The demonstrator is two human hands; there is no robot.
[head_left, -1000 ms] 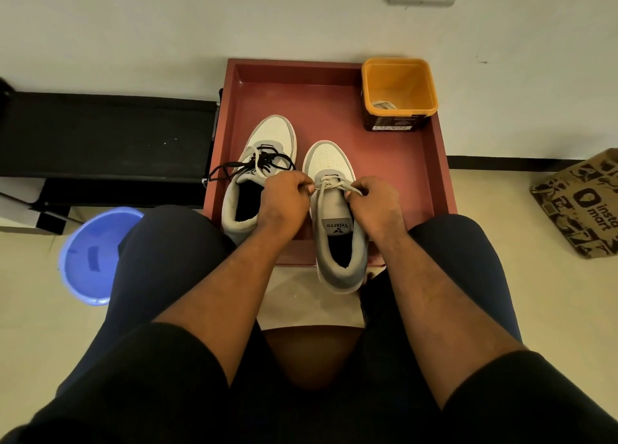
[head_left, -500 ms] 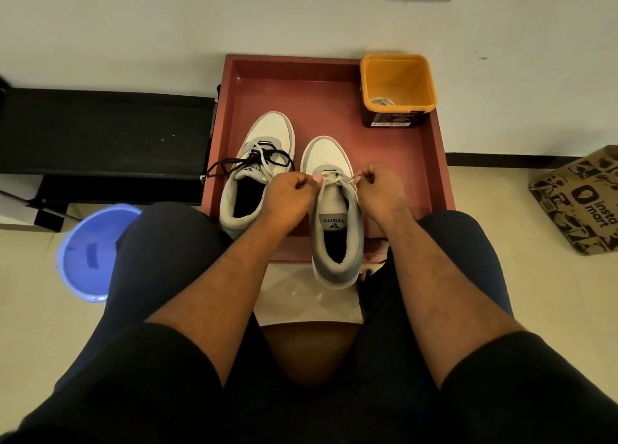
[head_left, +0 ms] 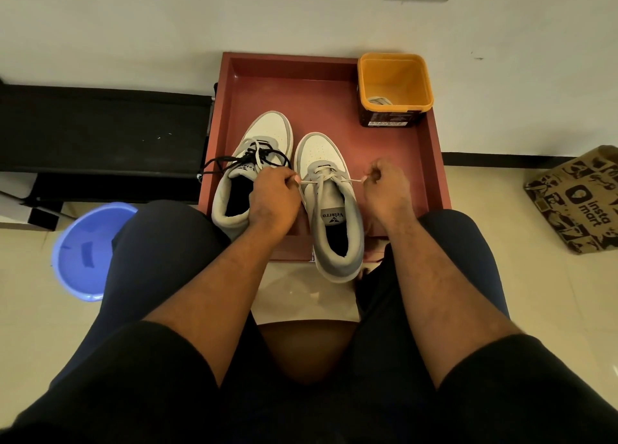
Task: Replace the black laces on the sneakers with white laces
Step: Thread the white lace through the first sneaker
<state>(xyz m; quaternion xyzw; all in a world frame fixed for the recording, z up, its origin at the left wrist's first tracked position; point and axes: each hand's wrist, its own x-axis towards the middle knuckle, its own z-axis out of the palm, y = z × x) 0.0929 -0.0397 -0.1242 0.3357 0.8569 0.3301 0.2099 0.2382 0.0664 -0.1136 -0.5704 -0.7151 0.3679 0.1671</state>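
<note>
Black short sleeves (navy trousers)

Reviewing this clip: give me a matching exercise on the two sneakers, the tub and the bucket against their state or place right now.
Things:
1. left sneaker
2. right sneaker
3. orange tub
4. blue bucket

States or places:
A. on the floor, outside the red tray
B. carries black laces
C. stands in the tray's far right corner
D. white lace pulled out to both sides by left hand and right hand

Pairs: 1-B, 2-D, 3-C, 4-A
</note>
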